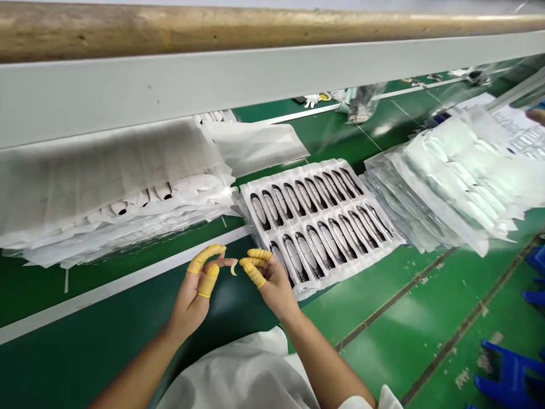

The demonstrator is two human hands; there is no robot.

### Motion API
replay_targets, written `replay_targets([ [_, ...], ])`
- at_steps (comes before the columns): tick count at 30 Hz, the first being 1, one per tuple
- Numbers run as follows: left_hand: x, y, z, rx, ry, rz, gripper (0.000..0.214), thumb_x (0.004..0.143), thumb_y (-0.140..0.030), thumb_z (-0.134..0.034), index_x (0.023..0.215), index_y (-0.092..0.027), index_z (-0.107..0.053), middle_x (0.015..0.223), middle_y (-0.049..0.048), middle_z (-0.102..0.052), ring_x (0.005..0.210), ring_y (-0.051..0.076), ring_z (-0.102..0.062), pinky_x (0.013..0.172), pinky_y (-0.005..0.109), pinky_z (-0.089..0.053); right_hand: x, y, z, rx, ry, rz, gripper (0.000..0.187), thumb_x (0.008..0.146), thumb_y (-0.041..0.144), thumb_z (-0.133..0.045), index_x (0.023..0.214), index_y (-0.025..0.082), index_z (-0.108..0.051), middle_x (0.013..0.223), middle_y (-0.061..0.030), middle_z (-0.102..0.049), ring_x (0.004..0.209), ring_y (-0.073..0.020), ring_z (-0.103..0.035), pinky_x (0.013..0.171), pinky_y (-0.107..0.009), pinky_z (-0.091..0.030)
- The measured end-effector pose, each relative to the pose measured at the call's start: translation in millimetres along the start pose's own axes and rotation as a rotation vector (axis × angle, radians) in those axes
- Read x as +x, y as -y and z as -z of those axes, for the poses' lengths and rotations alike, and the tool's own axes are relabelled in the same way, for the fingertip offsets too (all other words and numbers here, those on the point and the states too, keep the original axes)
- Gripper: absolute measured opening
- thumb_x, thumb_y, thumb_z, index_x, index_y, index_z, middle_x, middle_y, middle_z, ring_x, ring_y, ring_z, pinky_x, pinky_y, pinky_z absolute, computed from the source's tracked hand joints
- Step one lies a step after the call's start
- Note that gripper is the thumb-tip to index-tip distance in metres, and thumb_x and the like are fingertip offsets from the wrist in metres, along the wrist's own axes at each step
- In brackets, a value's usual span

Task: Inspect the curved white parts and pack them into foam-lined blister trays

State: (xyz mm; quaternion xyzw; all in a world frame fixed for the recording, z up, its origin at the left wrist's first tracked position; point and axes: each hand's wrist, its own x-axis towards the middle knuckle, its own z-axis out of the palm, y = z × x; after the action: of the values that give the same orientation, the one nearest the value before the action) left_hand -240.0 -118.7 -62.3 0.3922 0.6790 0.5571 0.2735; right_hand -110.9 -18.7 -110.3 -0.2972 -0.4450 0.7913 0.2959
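My left hand (193, 295) has yellow finger cots on its thumb and another finger. Its fingers are apart, and one bare finger reaches toward my right hand. At that fingertip is a small curved pale-yellow piece (234, 267), like a rolled finger cot. My right hand (272, 281), also in yellow finger cots, has its fingertips pinched together just beside the piece; whether they grip anything is unclear. Behind my right hand lies a white tray (304, 226) with two rows of dark-edged, glossy curved parts in narrow slots.
Stacked trays with white sheets (128, 210) stand on the left of the green table (106, 341). More stacked trays with pale-green parts (451, 170) lie right. A grey beam (213, 79) and brown pipe (213, 31) cross above. Blue stools (506, 369) stand on the floor at lower right.
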Motion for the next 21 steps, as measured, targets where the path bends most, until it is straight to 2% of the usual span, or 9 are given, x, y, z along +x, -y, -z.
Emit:
replay_targets([
  [4, -1.9, 9.8, 10.3, 0.086, 0.051, -0.02, 0.035, 0.1, -0.033, -0.047, 0.135, -0.029, -0.048, 0.139, 0.0085, -0.058, 0.125, 0.024, -0.061, 0.109, 0.044, -0.044, 8.5, 1.6, -13.6, 0.042, 0.005, -0.001, 0.053, 0.071, 0.056, -0.079, 0.107, 0.022, -0.058, 0.092, -0.0035, -0.071, 0.071, -0.0142, -0.063, 0.064, -0.028, -0.048],
  [7, -2.5, 17.0, 19.0, 0.185, 0.119, -0.06, 0.037, 0.101, -0.027, -0.043, 0.138, -0.03, -0.045, 0.132, 0.0079, -0.063, 0.134, 0.023, -0.053, 0.108, 0.041, -0.046, 11.1, -1.5, -20.1, 0.035, -0.032, 0.004, 0.049, 0.071, 0.051, -0.081, 0.104, 0.022, -0.061, 0.081, -0.0002, -0.07, 0.054, -0.0083, -0.046, 0.052, -0.024, -0.035],
  [10, -2.2, 21.2, 25.2, 0.258, 0.169, -0.134, 0.04, 0.101, -0.022, -0.043, 0.14, -0.029, -0.044, 0.128, 0.0076, -0.065, 0.135, 0.022, -0.052, 0.106, 0.038, -0.048, 13.7, -4.4, -21.8, 0.038, -0.049, -0.013, 0.051, 0.066, 0.048, -0.086, 0.103, 0.022, -0.062, 0.084, 0.0004, -0.071, 0.048, -0.0055, -0.034, 0.047, -0.023, -0.027],
  [12, -1.1, 23.0, 27.2, 0.279, 0.181, -0.175, 0.041, 0.101, -0.019, -0.042, 0.141, -0.029, -0.043, 0.126, 0.0072, -0.067, 0.132, 0.021, -0.055, 0.105, 0.037, -0.05, 16.1, -5.7, -21.7, 0.058, -0.034, -0.038, 0.056, 0.061, 0.047, -0.089, 0.103, 0.022, -0.062, 0.088, -0.0006, -0.072, 0.047, -0.0053, -0.039, 0.047, -0.022, -0.031],
  [16, 4.2, 26.8, 28.2, 0.321, 0.201, -0.221, 0.042, 0.1, -0.018, -0.041, 0.141, -0.029, -0.043, 0.125, 0.0074, -0.067, 0.132, 0.022, -0.054, 0.104, 0.038, -0.051, 21.6, -6.3, -21.8, 0.128, 0.035, -0.08, 0.059, 0.058, 0.054, -0.088, 0.099, 0.021, -0.06, 0.077, 0.0003, -0.072, 0.06, -0.0133, -0.064, 0.06, -0.026, -0.049],
  [18, 9.5, 29.1, 29.6, 0.368, 0.212, -0.26, 0.045, 0.1, -0.017, -0.041, 0.143, -0.029, -0.041, 0.127, 0.0079, -0.065, 0.136, 0.023, -0.051, 0.105, 0.04, -0.051, 23.4, -5.7, -21.6, 0.151, 0.057, -0.083, 0.059, 0.057, 0.054, -0.088, 0.096, 0.021, -0.059, 0.07, 0.002, -0.071, 0.065, -0.0163, -0.069, 0.066, -0.029, -0.053],
  [21, 21.1, 32.2, 34.0, 0.49, 0.194, -0.392, 0.048, 0.098, -0.014, -0.045, 0.143, -0.029, -0.042, 0.135, 0.0093, -0.06, 0.138, 0.024, -0.047, 0.112, 0.045, -0.045, 25.3, -4.9, -20.7, 0.157, 0.078, -0.078, 0.058, 0.054, 0.05, -0.091, 0.093, 0.021, -0.059, 0.066, 0.0031, -0.07, 0.066, -0.0171, -0.07, 0.068, -0.031, -0.054],
])
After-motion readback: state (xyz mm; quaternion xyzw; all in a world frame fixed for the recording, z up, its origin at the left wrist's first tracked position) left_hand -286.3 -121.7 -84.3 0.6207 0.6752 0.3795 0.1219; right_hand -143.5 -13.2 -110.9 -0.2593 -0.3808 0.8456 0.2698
